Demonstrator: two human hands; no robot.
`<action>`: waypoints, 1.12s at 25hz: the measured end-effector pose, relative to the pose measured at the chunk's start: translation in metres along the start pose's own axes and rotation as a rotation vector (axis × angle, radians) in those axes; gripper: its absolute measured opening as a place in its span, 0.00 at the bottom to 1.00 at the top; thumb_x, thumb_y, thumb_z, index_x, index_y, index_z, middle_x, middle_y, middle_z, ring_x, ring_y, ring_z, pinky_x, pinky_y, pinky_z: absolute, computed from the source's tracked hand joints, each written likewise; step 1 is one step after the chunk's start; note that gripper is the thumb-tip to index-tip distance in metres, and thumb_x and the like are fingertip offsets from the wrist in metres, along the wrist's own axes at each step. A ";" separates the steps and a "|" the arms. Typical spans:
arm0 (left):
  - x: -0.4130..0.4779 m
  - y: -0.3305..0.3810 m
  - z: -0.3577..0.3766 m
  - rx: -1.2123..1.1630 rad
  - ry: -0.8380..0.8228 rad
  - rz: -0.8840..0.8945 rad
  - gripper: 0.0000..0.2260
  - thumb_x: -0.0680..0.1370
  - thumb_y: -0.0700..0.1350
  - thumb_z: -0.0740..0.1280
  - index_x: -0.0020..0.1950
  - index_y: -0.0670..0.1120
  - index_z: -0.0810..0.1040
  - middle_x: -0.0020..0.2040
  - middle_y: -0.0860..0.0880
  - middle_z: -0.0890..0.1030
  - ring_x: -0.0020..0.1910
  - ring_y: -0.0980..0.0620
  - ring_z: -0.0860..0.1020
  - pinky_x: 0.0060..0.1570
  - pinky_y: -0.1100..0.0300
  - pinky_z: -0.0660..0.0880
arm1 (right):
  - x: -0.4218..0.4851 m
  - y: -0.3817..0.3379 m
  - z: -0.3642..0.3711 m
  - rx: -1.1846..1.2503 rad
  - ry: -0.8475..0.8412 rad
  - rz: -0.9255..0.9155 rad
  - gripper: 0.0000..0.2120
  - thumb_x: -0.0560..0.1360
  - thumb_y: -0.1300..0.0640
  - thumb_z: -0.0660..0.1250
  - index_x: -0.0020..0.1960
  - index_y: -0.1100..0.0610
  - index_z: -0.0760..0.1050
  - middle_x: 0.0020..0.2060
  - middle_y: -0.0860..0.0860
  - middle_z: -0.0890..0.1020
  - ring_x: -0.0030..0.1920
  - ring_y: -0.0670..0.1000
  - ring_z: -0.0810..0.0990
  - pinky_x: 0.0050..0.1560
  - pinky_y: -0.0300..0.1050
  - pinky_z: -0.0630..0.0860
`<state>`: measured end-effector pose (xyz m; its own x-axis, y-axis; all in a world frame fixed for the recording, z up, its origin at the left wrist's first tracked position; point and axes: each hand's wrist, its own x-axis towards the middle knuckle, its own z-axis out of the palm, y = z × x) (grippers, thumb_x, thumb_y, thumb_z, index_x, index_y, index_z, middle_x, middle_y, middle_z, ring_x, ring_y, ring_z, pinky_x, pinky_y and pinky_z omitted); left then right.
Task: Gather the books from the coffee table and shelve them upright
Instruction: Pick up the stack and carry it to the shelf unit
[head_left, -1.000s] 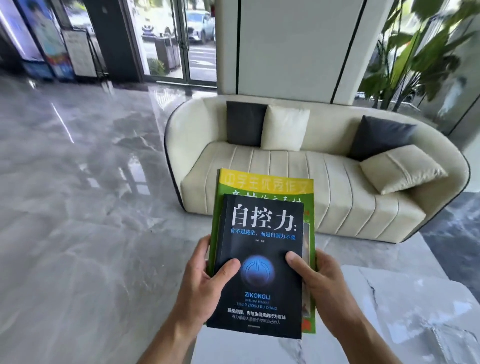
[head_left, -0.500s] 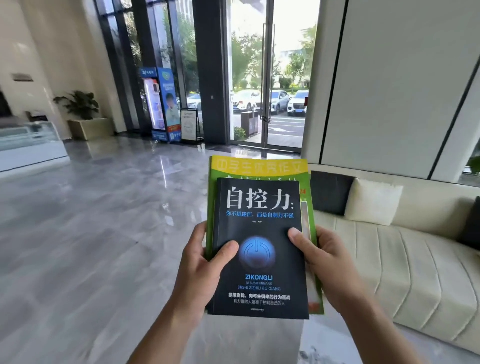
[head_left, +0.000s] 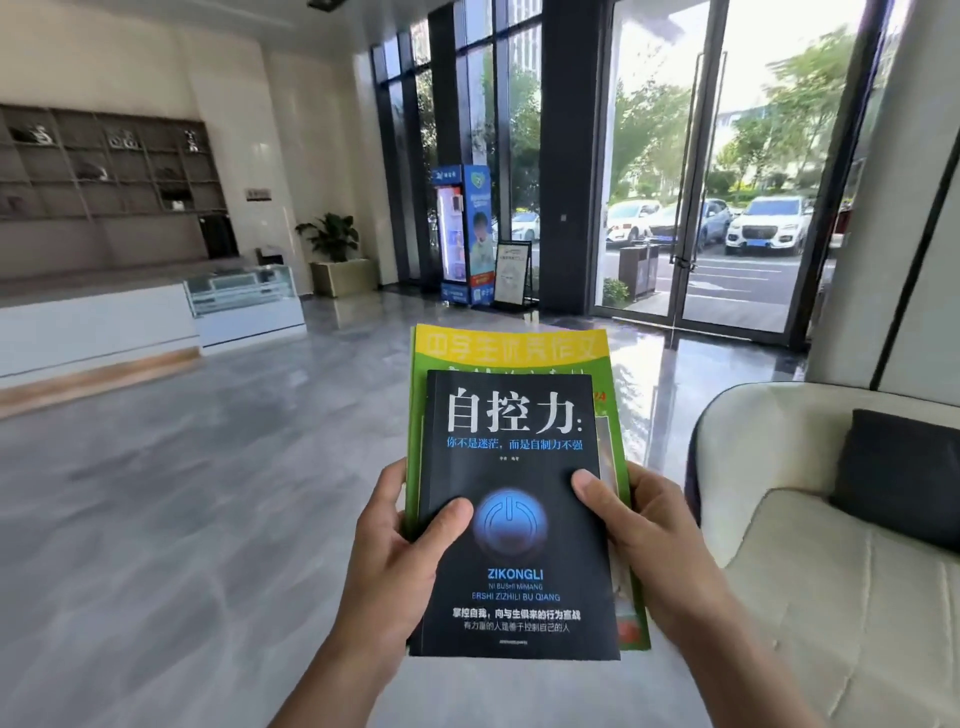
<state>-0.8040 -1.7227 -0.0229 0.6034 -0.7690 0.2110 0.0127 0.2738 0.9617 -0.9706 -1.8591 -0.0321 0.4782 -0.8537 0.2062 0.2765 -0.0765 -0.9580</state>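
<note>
Books, two of them stacked flat, fill the centre of the head camera's view, held out in front of the person above a polished grey floor (head_left: 182, 493). The black book (head_left: 514, 514) lies on top, its cover showing large white Chinese characters, a glowing blue power symbol and the word ZIKONGLI. Beneath it is a larger green and yellow book (head_left: 511, 347), whose top edge and right side stick out past the black one. The left hand (head_left: 395, 561) grasps the stack's left edge, thumb pressed on the black cover. The right hand (head_left: 644, 540) grasps the right edge the same way, thumb on the cover and fingers underneath. At the right edge sits a cream sofa (head_left: 831, 597) with a dark cushion (head_left: 904, 483). Far back at the left, a wall shelf unit (head_left: 104, 166) stands behind a white counter (head_left: 98, 327). Glass doors (head_left: 727, 182) ahead show parked cars outside.
</note>
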 end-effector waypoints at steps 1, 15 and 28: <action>0.034 -0.001 -0.010 0.006 0.022 -0.006 0.12 0.78 0.38 0.71 0.56 0.53 0.79 0.49 0.42 0.89 0.45 0.40 0.88 0.48 0.44 0.83 | 0.036 0.005 0.015 0.000 -0.013 0.004 0.16 0.73 0.50 0.77 0.55 0.60 0.85 0.50 0.63 0.89 0.53 0.71 0.86 0.55 0.71 0.82; 0.424 -0.058 -0.134 -0.027 0.219 0.030 0.14 0.77 0.37 0.72 0.59 0.50 0.78 0.49 0.41 0.89 0.44 0.37 0.87 0.48 0.41 0.84 | 0.437 0.112 0.182 -0.007 -0.164 0.026 0.11 0.79 0.57 0.70 0.57 0.64 0.83 0.51 0.63 0.89 0.54 0.70 0.86 0.54 0.65 0.84; 0.840 -0.114 -0.247 -0.035 0.283 0.046 0.13 0.78 0.37 0.71 0.60 0.49 0.78 0.48 0.41 0.89 0.44 0.36 0.88 0.47 0.40 0.84 | 0.847 0.213 0.338 -0.014 -0.243 0.028 0.11 0.80 0.58 0.69 0.57 0.65 0.83 0.48 0.62 0.90 0.44 0.59 0.89 0.41 0.50 0.86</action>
<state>-0.1012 -2.2572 0.0011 0.8024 -0.5651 0.1919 0.0049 0.3277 0.9448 -0.2250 -2.4243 0.0063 0.6724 -0.7069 0.2195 0.2496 -0.0626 -0.9663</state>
